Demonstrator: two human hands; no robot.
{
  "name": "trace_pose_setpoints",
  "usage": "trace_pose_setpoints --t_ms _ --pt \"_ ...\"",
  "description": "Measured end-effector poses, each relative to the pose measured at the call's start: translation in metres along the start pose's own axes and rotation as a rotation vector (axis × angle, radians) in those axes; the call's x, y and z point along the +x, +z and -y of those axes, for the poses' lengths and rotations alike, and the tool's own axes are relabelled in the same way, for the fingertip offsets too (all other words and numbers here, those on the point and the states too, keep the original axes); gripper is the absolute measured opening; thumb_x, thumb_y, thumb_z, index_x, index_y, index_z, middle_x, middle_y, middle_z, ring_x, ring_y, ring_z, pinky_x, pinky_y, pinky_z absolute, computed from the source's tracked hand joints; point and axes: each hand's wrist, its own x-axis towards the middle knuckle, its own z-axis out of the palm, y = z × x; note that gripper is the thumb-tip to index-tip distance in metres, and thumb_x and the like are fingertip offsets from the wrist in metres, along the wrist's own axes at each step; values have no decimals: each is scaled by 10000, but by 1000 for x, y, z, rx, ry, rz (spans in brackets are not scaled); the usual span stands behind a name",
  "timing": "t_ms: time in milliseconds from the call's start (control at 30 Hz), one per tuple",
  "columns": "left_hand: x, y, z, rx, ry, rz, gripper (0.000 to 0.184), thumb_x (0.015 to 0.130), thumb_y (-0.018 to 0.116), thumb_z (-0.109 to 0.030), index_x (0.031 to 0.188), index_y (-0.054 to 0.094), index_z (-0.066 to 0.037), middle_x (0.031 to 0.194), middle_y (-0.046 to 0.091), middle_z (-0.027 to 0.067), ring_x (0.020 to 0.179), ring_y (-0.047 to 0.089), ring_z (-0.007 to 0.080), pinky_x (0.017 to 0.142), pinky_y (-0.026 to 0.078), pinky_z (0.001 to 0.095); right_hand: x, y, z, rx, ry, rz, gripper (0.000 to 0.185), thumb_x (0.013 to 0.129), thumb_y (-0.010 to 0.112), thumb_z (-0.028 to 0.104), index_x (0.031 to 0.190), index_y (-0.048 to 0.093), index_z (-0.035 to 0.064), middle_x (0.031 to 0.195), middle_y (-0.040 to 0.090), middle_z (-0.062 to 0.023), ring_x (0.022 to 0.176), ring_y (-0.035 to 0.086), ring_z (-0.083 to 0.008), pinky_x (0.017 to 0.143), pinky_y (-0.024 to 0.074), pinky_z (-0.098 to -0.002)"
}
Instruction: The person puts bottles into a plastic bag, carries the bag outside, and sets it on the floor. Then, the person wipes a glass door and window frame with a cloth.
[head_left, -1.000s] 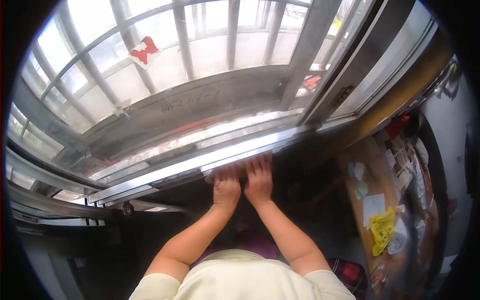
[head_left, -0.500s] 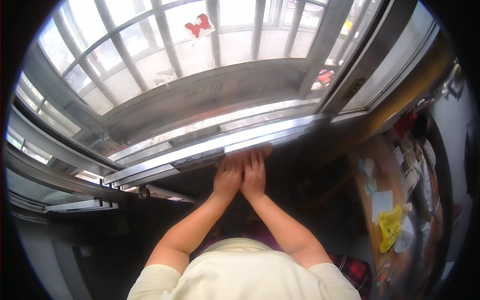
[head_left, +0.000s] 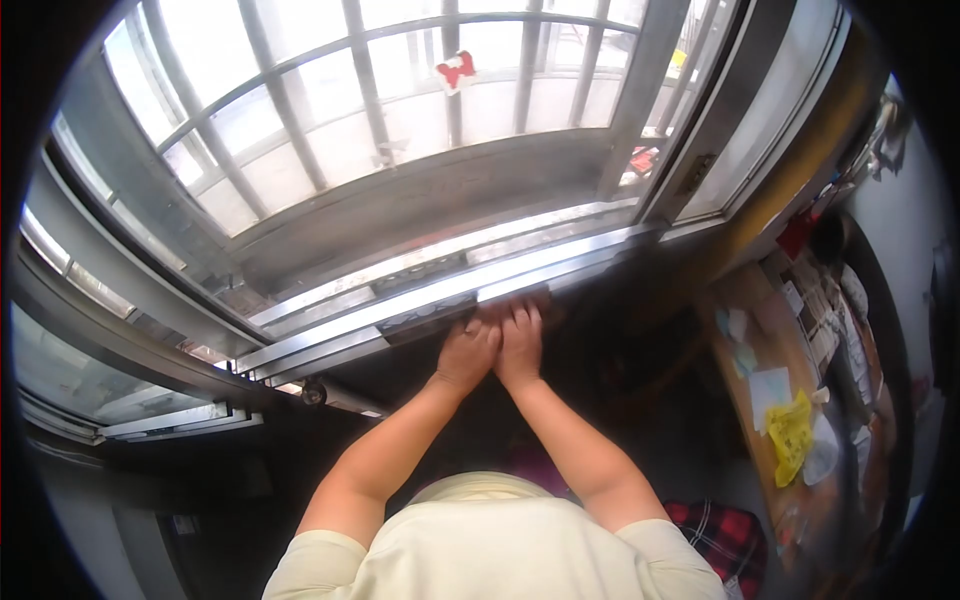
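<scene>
My left hand (head_left: 469,350) and my right hand (head_left: 519,341) are side by side, touching, just below the metal window sill track (head_left: 440,300). The left fingers are curled in. On the right hand, the fingers are bent and pressed together, tips against a reddish-brown patch (head_left: 541,297) at the sill's lower edge. Whether that patch is a loose thing or part of the sill, I cannot tell. What lies under my fingers is hidden. Above the track stands the sliding window (head_left: 420,180), with metal bars behind its glass and a torn red-and-white sticker (head_left: 456,71).
A wooden desk (head_left: 740,400) on the right carries papers, a yellow plastic bag (head_left: 790,435) and a clear bag. Red-and-black plaid fabric (head_left: 715,540) is low on the right. On the left, an open window panel (head_left: 120,370) reaches inward beside a small round knob (head_left: 313,391).
The view has turned slightly, so the window and sill sit further right in the picture. My left fingers are more curled than before. Both hands stay together at the sill.
</scene>
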Motion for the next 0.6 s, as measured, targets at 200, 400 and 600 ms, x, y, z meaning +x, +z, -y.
trace_pose_setpoints --t_ms 200,400,600 --pt "-32 -36 29 -229 110 -36 334 772 556 -143 1091 577 -48 1135 601 69 1091 539 212 818 440 354 -31 9 12 229 88 44 262 774 612 72 1034 649 72 1015 615 -118 926 564 -329 822 463 -391" --pt "-95 -85 69 -238 -29 -426 242 726 602 -111 958 655 -66 905 604 64 921 569 211 805 459 340 -50 13 95 545 200 -66 220 733 620 -53 939 630 24 937 624 -146 821 620 -298 701 504 -332" --pt "-150 -84 103 -57 -318 -410 328 657 639 -37 978 683 -86 908 537 75 894 530 237 827 441 378 -30 46 149 568 -28 -65 328 673 654 -64 972 576 47 932 563 -143 907 554 -338 809 463 -411"
